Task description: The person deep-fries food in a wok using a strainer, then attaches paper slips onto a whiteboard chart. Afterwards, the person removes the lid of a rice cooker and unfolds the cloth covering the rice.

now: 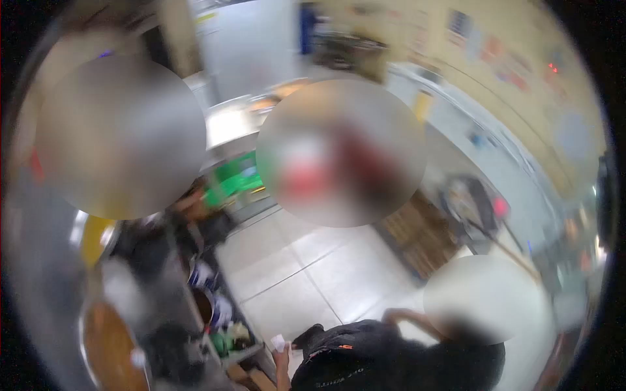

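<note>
Near the bottom centre, my left hand [282,357] is closed on a small white piece that looks like paper or tissue [278,342]. It is beside an open shelf or drawer unit with a green and pale bundle [233,340] in it. My right hand [393,317] is bent in close to the front of my black shirt [352,362]. Its fingers are blurred and partly hidden, so what they hold, if anything, does not show. A blurred patch covers part of the area by the right forearm.
White floor tiles [306,267] lie ahead. Two large blurred patches hide the people or things behind them. A brown wooden crate or pallet [417,231] and a dark bin-like container [466,199] stand right. A round brown surface [107,345] is at lower left; a green crate [235,176] lies beyond.
</note>
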A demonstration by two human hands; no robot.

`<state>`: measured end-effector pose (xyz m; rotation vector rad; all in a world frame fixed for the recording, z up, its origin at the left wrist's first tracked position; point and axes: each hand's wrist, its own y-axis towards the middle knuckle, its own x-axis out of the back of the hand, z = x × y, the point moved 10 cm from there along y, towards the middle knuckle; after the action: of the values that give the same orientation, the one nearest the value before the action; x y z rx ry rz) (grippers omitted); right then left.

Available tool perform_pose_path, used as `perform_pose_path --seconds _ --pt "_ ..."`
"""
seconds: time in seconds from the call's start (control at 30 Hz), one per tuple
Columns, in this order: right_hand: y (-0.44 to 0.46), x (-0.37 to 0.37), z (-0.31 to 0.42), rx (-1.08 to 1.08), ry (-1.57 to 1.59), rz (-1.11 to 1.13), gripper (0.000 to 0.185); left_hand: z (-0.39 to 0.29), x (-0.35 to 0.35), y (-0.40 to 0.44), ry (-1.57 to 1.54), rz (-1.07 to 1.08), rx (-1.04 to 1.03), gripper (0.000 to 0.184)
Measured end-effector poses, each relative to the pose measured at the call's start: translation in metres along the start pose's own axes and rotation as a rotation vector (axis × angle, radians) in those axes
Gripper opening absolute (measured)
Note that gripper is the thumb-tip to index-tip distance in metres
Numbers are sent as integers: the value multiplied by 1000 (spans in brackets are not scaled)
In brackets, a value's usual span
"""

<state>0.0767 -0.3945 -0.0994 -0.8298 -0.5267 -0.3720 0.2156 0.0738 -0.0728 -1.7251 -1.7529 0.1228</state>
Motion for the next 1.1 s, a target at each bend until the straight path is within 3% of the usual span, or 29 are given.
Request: perform_pose_path --seconds 0.03,0.07,0.1,0.13,0.17,0.2,0.23,0.27,0.3,0.33,0.37,0.43,0.53,0.63,0.67,0.7,0.77,0.87,0.93,0.97,1.03,1.1 --pt "-46 17 -14 -346 366 -271 41 -54 -44 15 -54 224 -53 33" --pt "-96 16 0 -488 503 -403 43 -116 -95 9 -114 448 -80 37" --pt "-143 15 27 -626 635 -520 46 -186 -144 -6 -8 515 -177 37" --pt "-183 6 37 -823 569 -712 48 -232 -193 -27 87 576 -273 37" --pt "-204 -23 30 -870 622 -744 48 -218 -253 10 124 366 -447 36" --pt "-225 -62 2 -1019 602 -854 40 -305 -314 -57 48 528 -632 38" --pt "-242 -107 5 -1175 579 -941 31 -362 -354 -134 225 676 -426 43" --pt "-253 -141 3 -1211 751 -943 35 -345 -428 -120 253 759 -607 32" --pt "-276 -167 -5 -1245 911 -947 40 -353 -472 -165 199 947 -495 28" --pt "-314 -176 10 -1335 1120 -1102 34 -366 -517 -221 131 1126 -376 25" --pt "-333 -186 19 -1366 1152 -1107 34 -357 -555 -254 154 1162 -367 25" --pt "-389 -208 36 -1355 1203 -1477 30 -327 -631 -352 317 1514 -514 25" --pt "-426 -259 61 -1512 1257 -1596 32 -265 -692 -521 472 1916 -187 23" --pt "-461 -279 120 -1709 1487 -1729 45 -200 -726 -667 895 2128 -260 31" --pt "-456 -282 136 -1786 1455 -1626 46 -186 -725 -711 730 2268 -118 37" --pt "-459 -293 143 -1838 1429 -1522 48 -163 -735 -751 749 2286 -9 37" --pt "-484 -320 152 -1748 1531 -1589 47 -113 -763 -834 788 2283 179 38" --pt "-535 -380 154 -1987 1646 -1545 32 -42 -803 -938 875 2325 317 38" --pt "-605 -379 178 -2176 1361 -2020 19 -24 -812 -982 857 2401 345 38" --pt "-647 -382 179 -2212 1370 -2004 19 -13 -827 -1006 870 2455 326 38" --pt "-760 -390 215 -2403 1254 -2424 14 0 -871 -1071 851 2519 360 39" --pt "-818 -401 223 -2490 1270 -2367 16 -1 -921 -1112 752 2647 263 41"
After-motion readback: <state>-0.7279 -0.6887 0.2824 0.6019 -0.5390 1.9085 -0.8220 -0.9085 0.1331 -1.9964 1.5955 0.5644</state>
